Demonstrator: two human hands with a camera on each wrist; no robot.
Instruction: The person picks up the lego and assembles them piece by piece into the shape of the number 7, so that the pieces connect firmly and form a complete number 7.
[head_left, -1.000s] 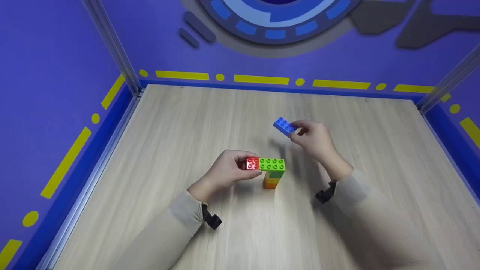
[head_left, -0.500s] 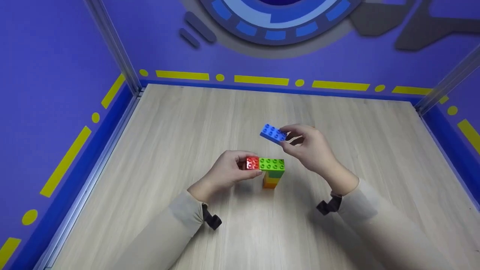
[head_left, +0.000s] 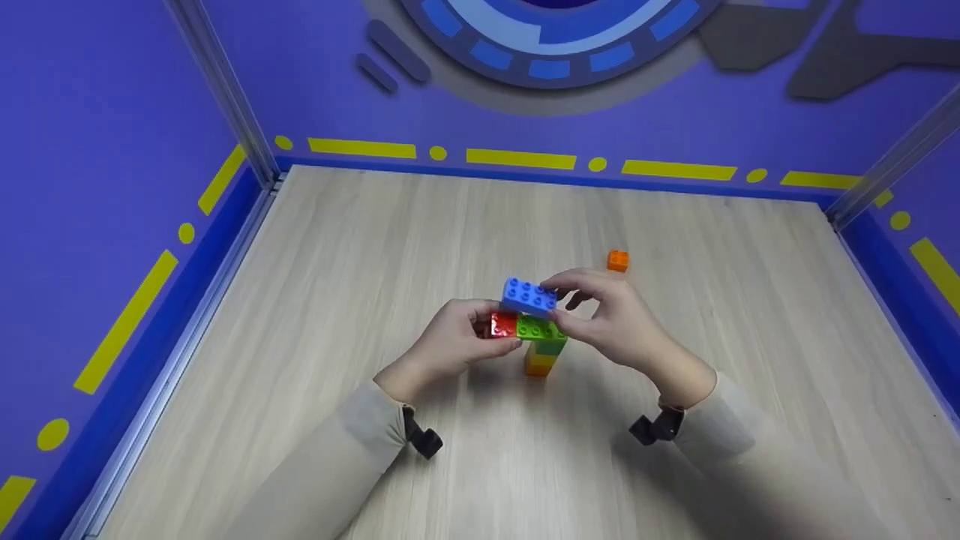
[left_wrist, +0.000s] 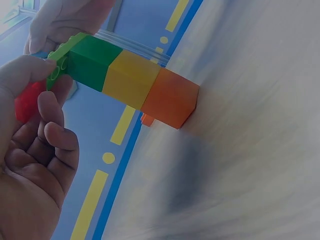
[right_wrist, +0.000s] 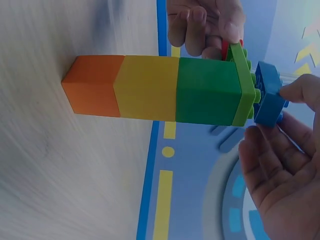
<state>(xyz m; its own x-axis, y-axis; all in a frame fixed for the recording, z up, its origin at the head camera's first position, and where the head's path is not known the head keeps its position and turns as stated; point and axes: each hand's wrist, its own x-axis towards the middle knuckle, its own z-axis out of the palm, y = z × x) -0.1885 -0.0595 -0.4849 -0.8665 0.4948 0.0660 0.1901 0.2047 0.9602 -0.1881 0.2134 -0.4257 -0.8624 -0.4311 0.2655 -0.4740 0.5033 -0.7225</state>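
A tower of bricks stands on the table: an orange brick [right_wrist: 95,86] at the bottom, then a yellow brick [right_wrist: 147,87] and a dark green brick [right_wrist: 206,91]. Across its top lies a flatter light green brick [head_left: 534,330], jutting out to the left. My left hand [head_left: 454,339] pinches the red brick [head_left: 503,325] beside that overhang, thumb in front and fingers behind. Between thumb and fingers of my right hand [head_left: 619,319] is a blue eight-stud brick [head_left: 528,297]. It sits slightly tilted, close over the studs of the light green brick, and overlaps the red one in the head view.
A small orange brick [head_left: 618,260] lies on the wooden table [head_left: 360,247] behind my right hand. Blue panels [head_left: 525,131] with yellow markings wall in the back and both sides, with metal posts [head_left: 232,97] at the corners.
My right hand has brought the blue brick left and toward me, from behind the tower to over its top. The small orange brick has come into view. My left hand keeps its grip.
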